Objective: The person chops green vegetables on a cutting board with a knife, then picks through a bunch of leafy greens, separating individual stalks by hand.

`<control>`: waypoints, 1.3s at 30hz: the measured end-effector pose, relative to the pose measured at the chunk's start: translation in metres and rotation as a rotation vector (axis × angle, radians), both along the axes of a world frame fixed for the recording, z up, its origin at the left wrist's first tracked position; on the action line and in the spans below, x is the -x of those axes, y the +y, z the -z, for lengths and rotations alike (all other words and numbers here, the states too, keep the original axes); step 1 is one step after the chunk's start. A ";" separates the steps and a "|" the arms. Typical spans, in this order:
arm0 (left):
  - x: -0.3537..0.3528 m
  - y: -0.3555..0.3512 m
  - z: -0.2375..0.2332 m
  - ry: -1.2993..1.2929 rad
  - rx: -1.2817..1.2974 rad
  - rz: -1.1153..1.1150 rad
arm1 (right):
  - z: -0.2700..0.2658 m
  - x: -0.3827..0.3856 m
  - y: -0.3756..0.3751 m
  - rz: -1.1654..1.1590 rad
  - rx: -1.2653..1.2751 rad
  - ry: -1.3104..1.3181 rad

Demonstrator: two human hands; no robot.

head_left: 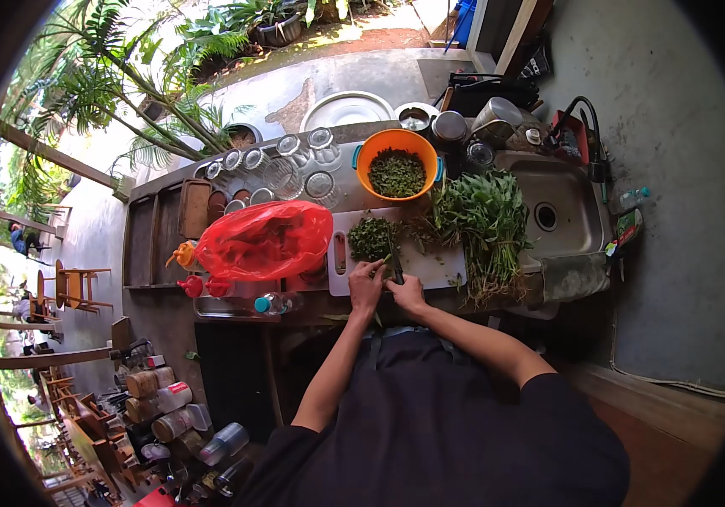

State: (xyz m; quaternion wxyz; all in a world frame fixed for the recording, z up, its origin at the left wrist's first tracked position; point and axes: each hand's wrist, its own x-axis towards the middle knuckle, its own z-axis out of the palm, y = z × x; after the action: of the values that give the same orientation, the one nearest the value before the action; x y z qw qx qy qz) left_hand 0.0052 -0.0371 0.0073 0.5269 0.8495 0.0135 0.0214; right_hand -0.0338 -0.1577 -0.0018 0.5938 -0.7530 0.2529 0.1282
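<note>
Knife (397, 269), blade toward orange bowl (397, 139)

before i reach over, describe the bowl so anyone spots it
On the counter, find the sink at right. Left of it, beyond the cutting board, stands a round bowl of chopped greens. Unlike the clear glasses nearby, it's orange, blue-handled.

Knife (398, 269) handle hidden; distant person (19, 240) indistinct.
</note>
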 end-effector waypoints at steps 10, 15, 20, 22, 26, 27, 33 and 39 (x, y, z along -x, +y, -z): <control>-0.003 -0.013 -0.005 -0.057 -0.303 0.108 | -0.001 -0.001 -0.031 0.159 0.019 -0.069; -0.002 -0.018 0.006 -0.094 -0.423 0.166 | -0.006 0.000 -0.045 0.124 0.044 -0.094; 0.000 -0.018 0.014 -0.198 -0.496 0.209 | -0.002 -0.002 -0.056 0.116 0.024 -0.112; -0.002 -0.015 0.015 -0.218 -0.543 0.242 | 0.001 -0.004 -0.061 0.118 0.024 -0.128; -0.004 -0.008 0.011 -0.238 -0.629 0.325 | 0.001 -0.006 -0.069 0.068 0.034 -0.163; -0.005 -0.004 0.012 -0.239 -0.631 0.321 | -0.003 -0.006 -0.072 0.016 0.080 -0.205; 0.001 0.017 0.018 -0.231 -0.515 0.304 | -0.013 0.019 -0.093 -0.356 0.290 -0.414; 0.004 0.010 0.008 -0.198 -0.509 0.196 | -0.027 0.036 -0.101 -0.645 0.347 -0.271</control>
State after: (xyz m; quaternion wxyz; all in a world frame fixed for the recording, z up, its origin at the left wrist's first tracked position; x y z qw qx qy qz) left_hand 0.0007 -0.0275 -0.0005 0.2953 0.9454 -0.1259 0.0561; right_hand -0.0701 -0.2585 0.0250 0.4150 -0.8931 -0.0596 0.1632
